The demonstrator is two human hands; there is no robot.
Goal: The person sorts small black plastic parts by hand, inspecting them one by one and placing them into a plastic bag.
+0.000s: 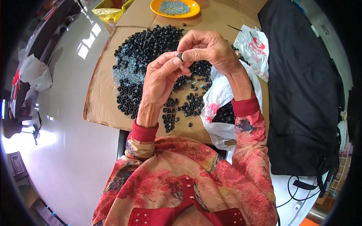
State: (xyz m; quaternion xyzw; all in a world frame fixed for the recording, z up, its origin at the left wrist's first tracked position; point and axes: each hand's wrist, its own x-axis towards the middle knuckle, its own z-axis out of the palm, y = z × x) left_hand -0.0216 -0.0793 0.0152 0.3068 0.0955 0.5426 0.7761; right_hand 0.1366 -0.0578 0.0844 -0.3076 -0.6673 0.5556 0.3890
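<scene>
Between my two hands is a small black round piece (180, 57), like a short ring or cap. My left hand (158, 81) pinches it from the left with thumb and fingers. From the right, the thumb and fingertips of my right hand (212, 51) close on it too. Both hands are raised over a heap of similar black ring-like pieces (151, 43) on a cardboard sheet (100, 101). Small clear bluish pieces (130, 71) lie among the heap's left side. Under my right forearm, a white plastic bag (222, 84) gapes, with more black pieces inside.
An orange plate (195, 10) of clear bluish bits stands at the far edge. Another white bag with red print (258, 54) lies at the right, beside a large black fabric-covered object (301, 90). A yellow bag (109, 15) is at the far left, above the shiny floor (71, 124).
</scene>
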